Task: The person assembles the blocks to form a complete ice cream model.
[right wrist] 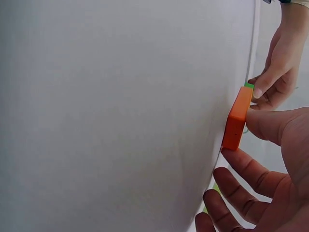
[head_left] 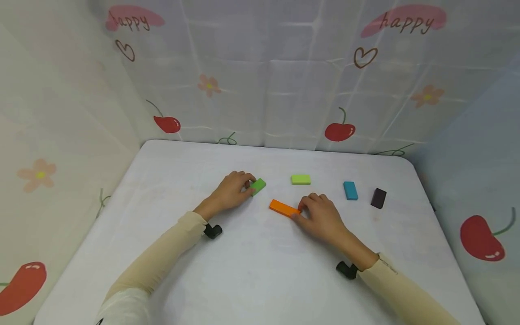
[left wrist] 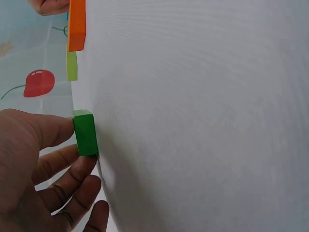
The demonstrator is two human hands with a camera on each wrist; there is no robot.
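My left hand (head_left: 233, 190) pinches a green block (head_left: 258, 186) between thumb and fingers, on the left side of the white table. In the left wrist view the thumb presses one side of that green block (left wrist: 86, 134) and fingertips meet its other side. To the right, my right hand (head_left: 321, 215) pinches the near end of a long orange block (head_left: 283, 208), which lies slanted on the tabletop. The right wrist view shows thumb and index finger on the orange block (right wrist: 236, 118), the other fingers loosely spread.
Behind the hands lies a yellow-green block (head_left: 301, 179). Farther right are a blue block (head_left: 350, 190) and a dark brown block (head_left: 378, 198). The white table (head_left: 260, 280) meets printed curtains (head_left: 264, 90) at its back and sides.
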